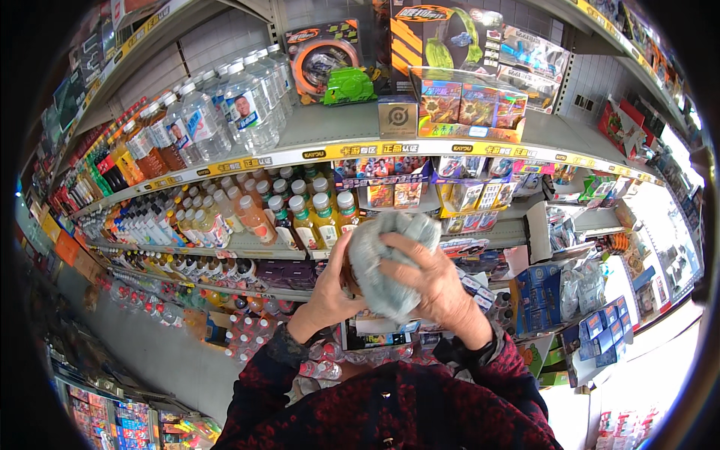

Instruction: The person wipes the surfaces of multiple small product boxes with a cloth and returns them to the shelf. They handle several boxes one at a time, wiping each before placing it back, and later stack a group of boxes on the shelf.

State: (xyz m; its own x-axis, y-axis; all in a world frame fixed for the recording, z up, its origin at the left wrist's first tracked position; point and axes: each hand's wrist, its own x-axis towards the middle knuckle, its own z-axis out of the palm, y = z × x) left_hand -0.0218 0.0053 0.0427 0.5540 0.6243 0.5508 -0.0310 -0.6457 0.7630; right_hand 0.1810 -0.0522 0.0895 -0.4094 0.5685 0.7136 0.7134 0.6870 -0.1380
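My right hand point(436, 281) grips a bunched grey cloth point(374, 284) in front of the shelves. My left hand point(325, 297) is curled around a brownish item point(350, 274), perhaps a drink bottle, whose upper side the cloth covers. Most of that item is hidden, so its shape cannot be told. Just beyond my hands, white-capped juice bottles point(323, 219) stand upright in rows on the middle shelf. To their left is a peach-coloured drink bottle point(256, 219).
Clear water bottles point(250, 115) and boxed toys point(444, 42) stand on the upper shelf, behind its yellow-and-white label edge point(388, 149). Red-capped bottles point(247, 332) are grouped low down. Blue packets in a display box point(604, 332) are at right. Grey floor point(169, 351) lies at left.
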